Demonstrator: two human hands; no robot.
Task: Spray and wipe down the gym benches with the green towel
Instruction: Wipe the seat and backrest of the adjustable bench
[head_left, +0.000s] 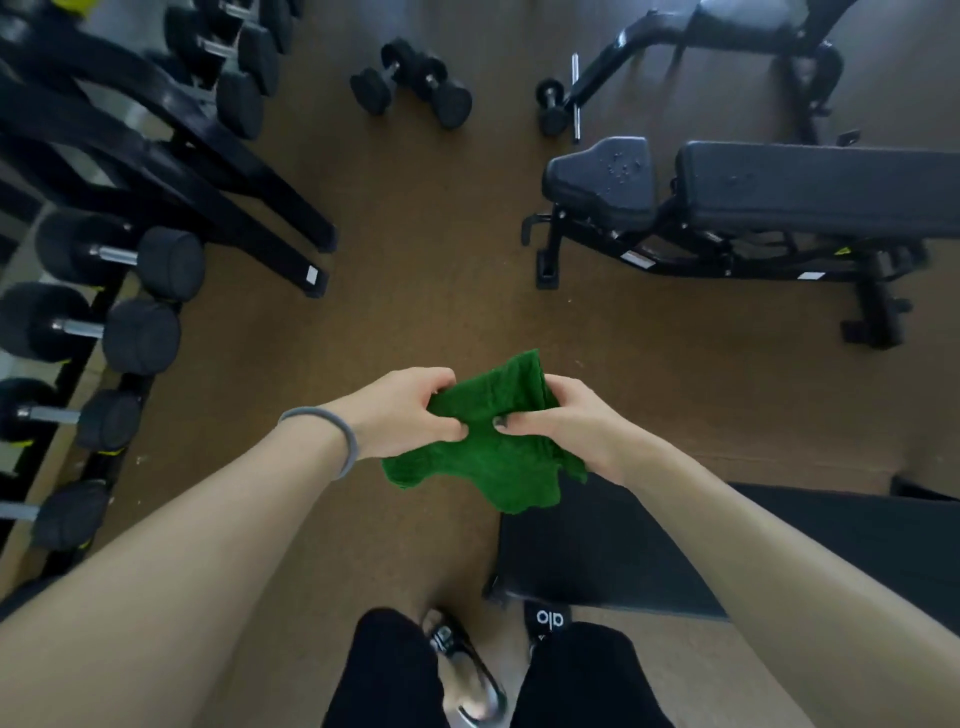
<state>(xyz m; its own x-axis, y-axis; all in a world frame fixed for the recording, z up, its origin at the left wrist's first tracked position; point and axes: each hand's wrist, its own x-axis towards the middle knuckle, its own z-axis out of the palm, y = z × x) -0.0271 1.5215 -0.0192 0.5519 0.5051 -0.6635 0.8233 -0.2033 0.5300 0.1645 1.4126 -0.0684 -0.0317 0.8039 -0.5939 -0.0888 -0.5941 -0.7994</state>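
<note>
Both hands are up in front of the person, over the brown gym floor (441, 270). The left hand (410, 413) and the right hand (561, 423) each pinch the crumpled green terry towel (488, 447) along its upper edge, thumbs nearly touching, so the cloth hangs bunched between them in the air. A grey band (332, 436) circles the left wrist. Ahead on the right stands a black padded adjustable bench (779, 187), droplets on its seat pad. A second black bench pad (597, 545) lies just below the towel. Black dumbbells (119, 260) line the rack at left.
</note>
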